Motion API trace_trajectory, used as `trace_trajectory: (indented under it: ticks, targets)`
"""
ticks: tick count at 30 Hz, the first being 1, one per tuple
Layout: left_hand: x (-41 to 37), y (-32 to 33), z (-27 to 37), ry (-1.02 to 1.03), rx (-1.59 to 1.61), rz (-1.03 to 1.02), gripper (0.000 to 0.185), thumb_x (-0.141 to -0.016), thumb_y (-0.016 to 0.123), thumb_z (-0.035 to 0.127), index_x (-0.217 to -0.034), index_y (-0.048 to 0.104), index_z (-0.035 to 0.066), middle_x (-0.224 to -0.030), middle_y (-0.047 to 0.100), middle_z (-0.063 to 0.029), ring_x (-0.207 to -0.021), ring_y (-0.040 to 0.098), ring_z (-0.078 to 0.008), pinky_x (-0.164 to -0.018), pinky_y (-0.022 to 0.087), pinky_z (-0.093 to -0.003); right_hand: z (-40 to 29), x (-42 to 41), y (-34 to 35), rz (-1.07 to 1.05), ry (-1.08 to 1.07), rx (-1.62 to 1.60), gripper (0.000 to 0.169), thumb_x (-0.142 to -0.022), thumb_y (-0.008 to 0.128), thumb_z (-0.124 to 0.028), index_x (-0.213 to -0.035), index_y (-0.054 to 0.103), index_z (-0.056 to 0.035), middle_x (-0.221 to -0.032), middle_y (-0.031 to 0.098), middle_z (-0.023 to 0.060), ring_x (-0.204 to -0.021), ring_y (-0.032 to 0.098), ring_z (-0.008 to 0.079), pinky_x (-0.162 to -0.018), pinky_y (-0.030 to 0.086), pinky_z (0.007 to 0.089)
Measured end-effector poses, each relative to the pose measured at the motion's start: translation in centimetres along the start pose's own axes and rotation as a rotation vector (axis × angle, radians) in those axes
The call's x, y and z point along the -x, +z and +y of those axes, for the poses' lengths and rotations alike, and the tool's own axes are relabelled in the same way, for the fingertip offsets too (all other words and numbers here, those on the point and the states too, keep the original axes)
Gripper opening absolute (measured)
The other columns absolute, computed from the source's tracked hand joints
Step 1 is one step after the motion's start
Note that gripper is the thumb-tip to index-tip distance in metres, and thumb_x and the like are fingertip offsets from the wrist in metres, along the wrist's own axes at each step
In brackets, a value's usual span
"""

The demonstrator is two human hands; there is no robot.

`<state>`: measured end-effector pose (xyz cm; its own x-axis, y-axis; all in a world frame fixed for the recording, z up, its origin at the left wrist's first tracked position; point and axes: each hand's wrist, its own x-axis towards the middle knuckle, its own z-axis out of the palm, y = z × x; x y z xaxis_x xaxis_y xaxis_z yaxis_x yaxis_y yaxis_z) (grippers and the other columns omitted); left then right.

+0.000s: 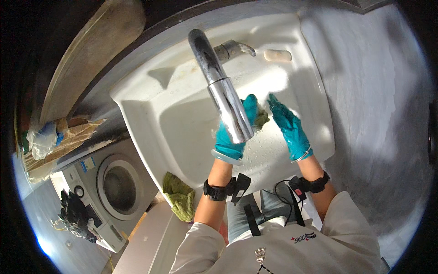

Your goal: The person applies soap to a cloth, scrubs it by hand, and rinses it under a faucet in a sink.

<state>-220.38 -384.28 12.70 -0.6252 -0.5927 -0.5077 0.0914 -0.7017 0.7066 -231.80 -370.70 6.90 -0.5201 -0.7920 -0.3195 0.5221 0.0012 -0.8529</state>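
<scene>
My left hand [250, 108], in a wet teal rubber glove, is over the basin of the white ceramic sink [184, 126], partly hidden behind the chrome spout [229, 106]. A crumpled dark green cloth [262, 119] shows at its inner side, and the hand appears closed on it. My right hand [286, 120], gloved alike, is to the right of the cloth with a gap between them. Its fingers are extended and it holds nothing. Water drops dot the basin below. A pale bangle circles the left wrist and a thin one the right.
A bar of soap [278, 55] lies on the sink's back ledge, near the faucet lever [241, 48]. An olive green cloth [179, 197] drapes over the front left rim. Further left are a front-loading washing machine [119, 186] and a black plastic bag [77, 215].
</scene>
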Motion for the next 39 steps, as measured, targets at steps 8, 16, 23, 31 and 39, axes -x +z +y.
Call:
trace_trajectory:
  ticks: [8,16,23,31,39]
  targets:
    - [2.8,-3.4,-1.2,-0.163,0.629,-0.201,0.040,-0.089,0.044,0.023,-0.125,0.040,0.007,-0.120,0.048,-0.0152,-0.105,0.051,-0.0266,-0.086,0.045,-0.0396,1.1,1.0,7.3,0.160,0.238,0.006,0.051,-0.092,0.040,-0.035,-0.134,0.029,-0.0077,-0.129,0.040,0.0109,-0.111,0.047,0.0189,-0.094,0.041,0.0310]
    - [4.9,-6.3,-1.4,-0.259,0.476,0.117,0.043,-0.090,0.044,0.030,-0.123,0.043,0.002,-0.116,0.052,-0.0113,-0.104,0.052,-0.0244,-0.089,0.043,-0.0361,0.5,1.9,7.5,0.146,0.301,-0.513,0.025,-0.086,0.052,-0.023,-0.105,0.058,-0.0070,-0.098,0.061,0.0074,-0.093,0.058,0.0163,-0.086,0.047,0.0326]
    - [4.3,-8.3,-5.2,-0.098,0.592,-0.191,0.045,-0.091,0.039,0.040,-0.120,0.045,0.007,-0.114,0.053,-0.0104,-0.102,0.051,-0.0250,-0.087,0.042,-0.0365,-1.3,4.0,14.4,0.013,-0.122,0.359,0.016,-0.076,0.064,-0.017,-0.088,0.059,-0.0080,-0.078,0.060,0.0065,-0.070,0.057,0.0170,-0.064,0.046,0.0283]
    - [4.2,-3.9,-3.4,-0.181,0.638,0.089,0.050,-0.090,0.036,0.044,-0.120,0.045,0.005,-0.113,0.054,-0.0128,-0.098,0.056,-0.0253,-0.084,0.047,-0.0387,-0.6,-1.3,11.1,0.124,-0.475,1.075,0.027,-0.079,0.059,-0.033,-0.073,0.051,-0.0079,-0.066,0.055,0.0129,-0.056,0.057,0.0308,-0.048,0.045,0.0393]
    - [2.9,-3.1,-4.2,-0.171,0.869,-0.080,0.045,-0.090,0.042,0.040,-0.125,0.043,0.012,-0.119,0.051,-0.0071,-0.105,0.051,-0.0191,-0.086,0.044,-0.0343,-2.4,3.2,9.9,0.008,0.011,0.473,0.030,-0.083,0.057,-0.015,-0.109,0.050,-0.0020,-0.097,0.056,0.0075,-0.084,0.052,0.0133,-0.073,0.042,0.0278]
